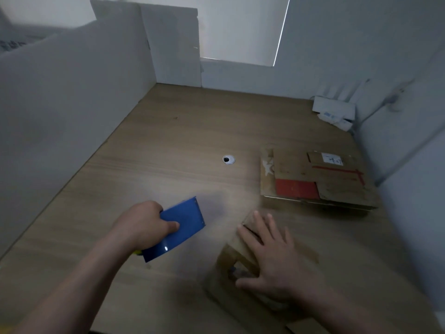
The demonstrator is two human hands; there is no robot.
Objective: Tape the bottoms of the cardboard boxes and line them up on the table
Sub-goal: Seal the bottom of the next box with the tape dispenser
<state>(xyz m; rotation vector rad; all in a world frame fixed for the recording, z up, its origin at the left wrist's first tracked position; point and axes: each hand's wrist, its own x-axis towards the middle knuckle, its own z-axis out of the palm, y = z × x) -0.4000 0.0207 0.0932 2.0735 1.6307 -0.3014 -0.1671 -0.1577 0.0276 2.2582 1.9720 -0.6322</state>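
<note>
My left hand (144, 225) grips a blue tape dispenser (180, 227) just above the wooden table (156, 153), left of centre. My right hand (272, 259) lies with spread fingers on top of a small cardboard box (231, 259) near the table's front edge; the box is blurred and its flaps are hard to make out. A flattened cardboard box (315, 179) with a red patch, red tape and a white label lies on the table at the right.
White partition walls (72, 104) close off the table on the left, back and right. A round cable hole (228, 159) sits mid-table. White packets (334, 112) lie in the far right corner.
</note>
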